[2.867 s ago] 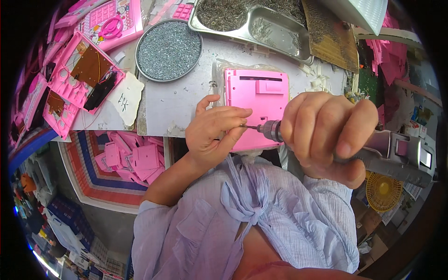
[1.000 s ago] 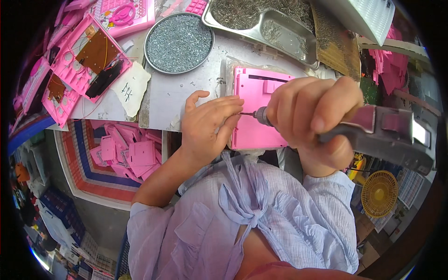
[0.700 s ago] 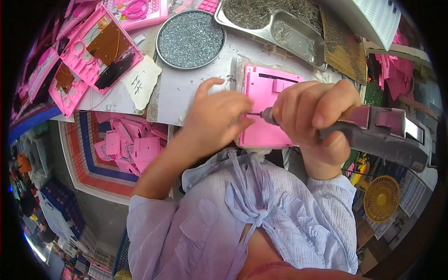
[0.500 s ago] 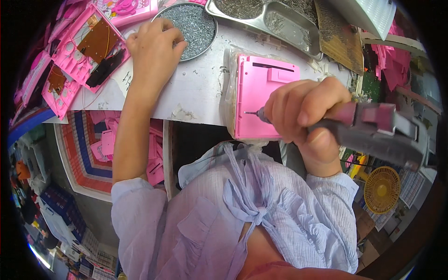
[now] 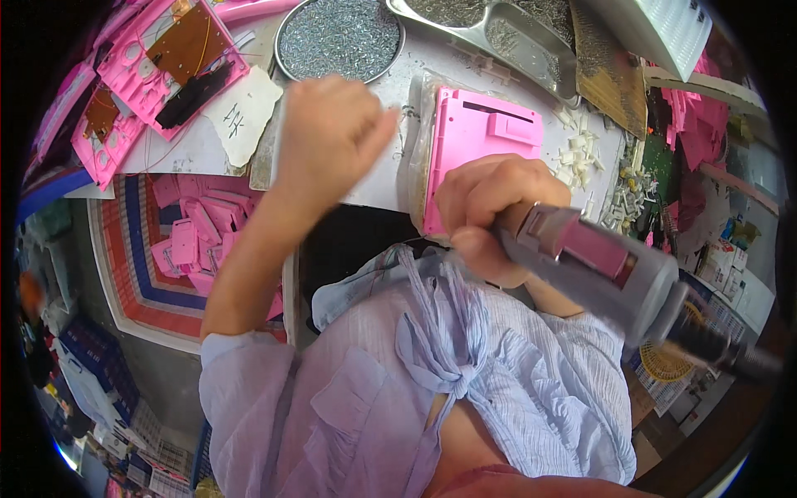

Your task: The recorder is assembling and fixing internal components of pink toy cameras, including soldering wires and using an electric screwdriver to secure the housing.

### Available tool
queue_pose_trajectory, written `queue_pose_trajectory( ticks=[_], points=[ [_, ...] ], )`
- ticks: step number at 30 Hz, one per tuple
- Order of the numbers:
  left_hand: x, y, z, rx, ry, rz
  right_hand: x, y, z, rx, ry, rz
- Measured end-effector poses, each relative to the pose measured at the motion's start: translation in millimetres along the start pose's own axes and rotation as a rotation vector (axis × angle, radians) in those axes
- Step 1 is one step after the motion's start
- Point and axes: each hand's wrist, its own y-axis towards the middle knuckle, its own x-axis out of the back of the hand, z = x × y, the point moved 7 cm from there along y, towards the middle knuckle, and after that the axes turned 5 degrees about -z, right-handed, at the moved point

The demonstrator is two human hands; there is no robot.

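My left hand [image 5: 332, 137], blurred by motion, is closed above the white table between the screw dish and a pink plastic casing [image 5: 461, 133]. What its curled fingers hold, if anything, is hidden. My right hand [image 5: 502, 207] grips a grey electric screwdriver [image 5: 594, 257] over the near right part of the casing. The tool's back end points to the lower right, and its tip is hidden behind my hand. The casing lies on a clear plastic-wrapped pad [image 5: 422, 124]. Small silvery screws [image 5: 340, 41] fill the round metal dish [image 5: 277, 54] at the far side.
A metal tray [image 5: 569, 83] with small parts stands at the far right, beside brown cardboard [image 5: 610, 75]. White plastic bits [image 5: 577, 162] lie right of the casing. Pink housings with wires [image 5: 124, 91] are piled at the far left. A striped bin [image 5: 137, 249] below holds pink parts.
My left hand has left the screw dish and moved right and nearer, now closed. My right hand has shifted left and nearer over the casing, the screwdriver's back end swinging down.
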Motion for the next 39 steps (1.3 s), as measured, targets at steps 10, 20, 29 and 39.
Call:
queue_pose_trajectory(
  ticks=[10, 20, 29, 39],
  points=[
    [-7, -47, -71, -0.024, -0.3, -0.007, 16, 6, 37, -0.036, 0.367, -0.045],
    [-4, -53, -84, -0.132, -0.165, -0.001, 13, -12, 42, -0.031, 0.305, -0.043],
    [-22, -55, -90, -0.192, -0.195, 0.36, -5, -31, 29, 0.031, 0.028, -0.056],
    [-18, -38, -102, -0.197, -0.129, 0.391, 17, -37, 21, 0.019, 0.053, -0.032]
  ],
)
